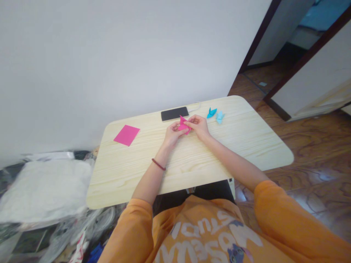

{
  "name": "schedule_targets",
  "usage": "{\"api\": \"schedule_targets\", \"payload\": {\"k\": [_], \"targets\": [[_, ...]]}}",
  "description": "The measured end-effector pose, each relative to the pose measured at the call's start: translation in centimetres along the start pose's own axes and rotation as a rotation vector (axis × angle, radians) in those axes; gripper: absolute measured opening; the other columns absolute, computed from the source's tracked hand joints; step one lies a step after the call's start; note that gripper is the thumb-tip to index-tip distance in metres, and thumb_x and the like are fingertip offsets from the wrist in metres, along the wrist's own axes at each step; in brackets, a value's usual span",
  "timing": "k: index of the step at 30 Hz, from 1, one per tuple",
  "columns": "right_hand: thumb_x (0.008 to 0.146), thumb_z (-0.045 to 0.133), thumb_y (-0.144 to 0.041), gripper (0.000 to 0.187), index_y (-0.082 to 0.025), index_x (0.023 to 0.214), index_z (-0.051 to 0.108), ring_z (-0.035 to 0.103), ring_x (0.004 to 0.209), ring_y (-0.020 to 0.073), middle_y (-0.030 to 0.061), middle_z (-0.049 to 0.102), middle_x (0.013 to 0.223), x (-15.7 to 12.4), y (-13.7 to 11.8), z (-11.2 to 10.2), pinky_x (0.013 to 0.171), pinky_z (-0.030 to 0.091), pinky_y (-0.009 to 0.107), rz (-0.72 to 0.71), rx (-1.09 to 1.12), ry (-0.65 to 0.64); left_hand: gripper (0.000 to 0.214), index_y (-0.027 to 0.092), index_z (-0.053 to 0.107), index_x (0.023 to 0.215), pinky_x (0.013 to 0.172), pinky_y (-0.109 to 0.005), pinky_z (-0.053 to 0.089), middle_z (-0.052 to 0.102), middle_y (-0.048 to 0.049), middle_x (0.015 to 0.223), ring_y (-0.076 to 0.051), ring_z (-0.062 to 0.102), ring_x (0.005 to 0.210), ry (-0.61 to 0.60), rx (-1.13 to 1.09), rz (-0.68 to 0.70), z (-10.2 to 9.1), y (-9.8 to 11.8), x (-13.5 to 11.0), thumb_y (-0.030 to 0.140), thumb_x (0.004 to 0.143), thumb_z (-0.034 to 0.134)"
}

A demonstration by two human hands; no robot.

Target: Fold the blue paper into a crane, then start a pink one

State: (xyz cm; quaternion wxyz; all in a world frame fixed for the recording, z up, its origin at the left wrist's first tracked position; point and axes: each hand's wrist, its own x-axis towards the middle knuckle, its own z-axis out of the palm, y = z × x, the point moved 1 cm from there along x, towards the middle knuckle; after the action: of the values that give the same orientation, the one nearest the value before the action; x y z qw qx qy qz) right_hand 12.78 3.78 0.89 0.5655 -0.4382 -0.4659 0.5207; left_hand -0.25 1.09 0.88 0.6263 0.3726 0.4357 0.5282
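Observation:
Between my two hands is a partly folded piece of pink origami paper, held a little above the table's middle. My left hand pinches its left side, thumb lying across the front. On the right edge, my right hand grips the paper between thumb and fingers. A pointed pink flap sticks up at the top; the fingers cover part of the folds. To the right lie a teal folded paper figure and a light blue one. A flat pink paper square rests at the left.
The pale wooden table has rounded corners and stands against a white wall. Behind my hands lies a dark-screened phone with a white cable. Bags and a white bundle are piled at the left.

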Motion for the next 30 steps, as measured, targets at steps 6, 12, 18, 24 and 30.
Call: {"api": "schedule_targets", "payload": {"k": [6, 12, 18, 24, 30], "targets": [[0.048, 0.086, -0.043, 0.04, -0.019, 0.063, 0.056, 0.052, 0.055, 0.0105, -0.0029, 0.059, 0.059, 0.05, 0.01, 0.01, 0.054, 0.045, 0.026, -0.017, -0.024, -0.004, 0.055, 0.015, 0.067, 0.093, 0.074, -0.028, 0.051, 0.072, -0.0003, 0.077, -0.013, 0.065, 0.068, 0.003, 0.004, 0.005, -0.05, -0.1, 0.1, 0.021, 0.043, 0.088], [0.049, 0.085, -0.046, 0.041, -0.02, 0.063, 0.056, 0.054, 0.056, 0.0119, -0.0014, 0.06, 0.06, -0.09, -0.15, -0.04, 0.053, 0.044, 0.026, 0.004, -0.065, -0.012, 0.051, 0.015, 0.067, 0.091, 0.073, -0.029, 0.051, 0.072, -0.0006, 0.076, -0.013, 0.065, 0.067, 0.016, 0.039, 0.011, -0.15, -0.04, 0.08, 0.019, 0.044, 0.087], [0.047, 0.085, -0.047, 0.041, -0.018, 0.064, 0.06, 0.047, 0.046, 0.0077, -0.0028, 0.06, 0.055, 0.22, -0.33, -0.38, 0.045, 0.037, 0.023, 0.066, -0.017, -0.059, 0.056, 0.015, 0.066, 0.099, 0.08, -0.032, 0.053, 0.073, -0.0018, 0.077, -0.015, 0.068, 0.071, 0.095, -0.026, 0.004, -0.29, 0.16, 0.19, 0.014, 0.046, 0.084], [0.045, 0.086, -0.041, 0.038, -0.017, 0.065, 0.063, 0.054, 0.049, 0.0096, -0.0004, 0.065, 0.058, 0.44, -0.42, -0.61, 0.049, 0.045, 0.024, 0.09, -0.018, -0.071, 0.055, 0.014, 0.064, 0.101, 0.084, -0.032, 0.053, 0.073, -0.0019, 0.076, -0.015, 0.069, 0.074, 0.177, -0.065, 0.058, -0.6, -0.11, 0.55, 0.012, 0.049, 0.081], [0.045, 0.086, -0.039, 0.035, -0.018, 0.063, 0.064, 0.058, 0.047, 0.012, -0.0002, 0.065, 0.054, 0.48, -0.52, -0.62, 0.049, 0.05, 0.026, 0.102, -0.028, -0.072, 0.053, 0.015, 0.063, 0.103, 0.081, -0.03, 0.053, 0.072, -0.0001, 0.072, -0.014, 0.068, 0.07, 0.19, -0.031, 0.069, -0.86, -0.29, 0.75, 0.012, 0.052, 0.078]]}}
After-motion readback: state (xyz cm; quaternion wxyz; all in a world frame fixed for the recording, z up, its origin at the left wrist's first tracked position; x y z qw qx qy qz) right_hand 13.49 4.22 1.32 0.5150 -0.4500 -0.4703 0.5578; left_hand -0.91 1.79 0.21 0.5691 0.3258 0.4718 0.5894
